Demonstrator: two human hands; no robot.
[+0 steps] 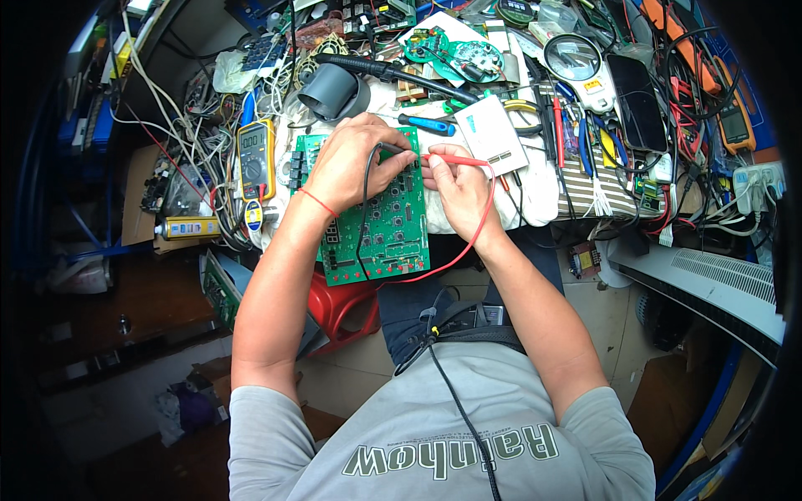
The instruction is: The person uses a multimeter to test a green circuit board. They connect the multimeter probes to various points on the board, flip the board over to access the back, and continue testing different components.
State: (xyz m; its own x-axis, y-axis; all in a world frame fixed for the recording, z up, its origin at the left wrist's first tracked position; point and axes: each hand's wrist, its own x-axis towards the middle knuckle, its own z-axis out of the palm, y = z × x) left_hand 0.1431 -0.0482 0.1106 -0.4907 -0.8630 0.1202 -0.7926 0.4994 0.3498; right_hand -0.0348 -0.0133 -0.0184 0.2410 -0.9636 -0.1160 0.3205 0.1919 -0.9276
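Note:
A green circuit board [409,250] rests at the table's front edge, partly overhanging my lap. My left hand [355,159] lies over its upper part, closed on a black test probe [389,149]; its tip is hidden by my fingers. In my right hand [459,194], at the board's right edge, a red test probe [458,159] is pinched and points left at the board's upper right corner. The red lead loops down below the board, and the black lead hangs across it. Left of the board stands a yellow multimeter [255,163] with a lit display.
Beyond the board lie a grey plastic tube [330,92], a blue-handled screwdriver [428,125] and a white square box [493,138]. A magnifier [572,58], a black phone [637,100] and pliers crowd the right. Tangled cables fill the left. Below is a red stool [338,313].

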